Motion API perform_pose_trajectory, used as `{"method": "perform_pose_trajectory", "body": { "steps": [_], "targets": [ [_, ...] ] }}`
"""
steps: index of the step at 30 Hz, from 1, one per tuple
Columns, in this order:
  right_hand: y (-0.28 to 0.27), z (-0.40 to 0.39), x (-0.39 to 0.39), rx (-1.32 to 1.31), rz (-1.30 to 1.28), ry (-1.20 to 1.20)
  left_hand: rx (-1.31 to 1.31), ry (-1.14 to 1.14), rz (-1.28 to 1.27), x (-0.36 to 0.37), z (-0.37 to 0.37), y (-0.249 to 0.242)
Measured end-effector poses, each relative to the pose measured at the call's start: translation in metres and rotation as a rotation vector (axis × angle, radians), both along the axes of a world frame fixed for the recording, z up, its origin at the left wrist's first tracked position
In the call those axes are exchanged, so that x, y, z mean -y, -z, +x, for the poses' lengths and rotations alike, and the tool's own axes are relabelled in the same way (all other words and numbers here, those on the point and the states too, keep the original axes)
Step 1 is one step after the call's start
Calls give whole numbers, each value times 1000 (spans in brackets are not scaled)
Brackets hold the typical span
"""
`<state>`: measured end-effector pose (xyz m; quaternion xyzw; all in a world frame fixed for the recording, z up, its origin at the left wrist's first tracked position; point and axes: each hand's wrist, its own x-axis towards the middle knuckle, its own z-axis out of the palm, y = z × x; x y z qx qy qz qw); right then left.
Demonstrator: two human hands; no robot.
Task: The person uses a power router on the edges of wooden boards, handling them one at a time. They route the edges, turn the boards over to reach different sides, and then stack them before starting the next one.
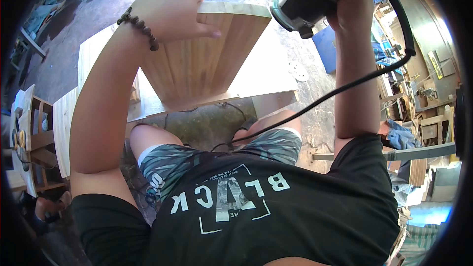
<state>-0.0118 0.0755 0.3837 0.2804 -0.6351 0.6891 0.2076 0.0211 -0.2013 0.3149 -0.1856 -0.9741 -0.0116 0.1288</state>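
My left hand [170, 15], with a dark bead bracelet at the wrist, grips the upper left part of a wooden board [202, 61]. Its thumb lies against the near face, and the other fingers go over the top edge, partly hidden. The board stands on edge on a pale work surface [263, 76] in front of my knees. In my right hand [352, 2] is a handheld trim router [308, 2], raised to the right of the board and apart from it. A black power cord [340, 90] loops from the router down towards my lap.
A small wooden stand [39, 140] is at the left. Tools and timber crowd the shelves [428, 93] on the right, near a blue panel [322, 47]. Another person's foot [49, 207] shows at lower left. A white disc [298, 71] lies beyond the work surface.
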Motion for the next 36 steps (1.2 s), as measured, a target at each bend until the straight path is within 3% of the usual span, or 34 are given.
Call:
{"method": "perform_pose_trajectory", "body": {
  "steps": [10,14,30,35,36],
  "targets": [
    [7,-8,10,52,28,-46,35,-25,40,0,2,0],
    [9,-6,14,116,31,-59,-64,6,47,-3,7,2],
    [5,-11,36,47,24,22,-75,24,70,-4,3,5],
    [5,-40,50,117,16,79,50,-12,61,-6,2,-5],
    [1,-26,57,72,135,249,44,-31,67,-7,3,-4]
  ]
}}
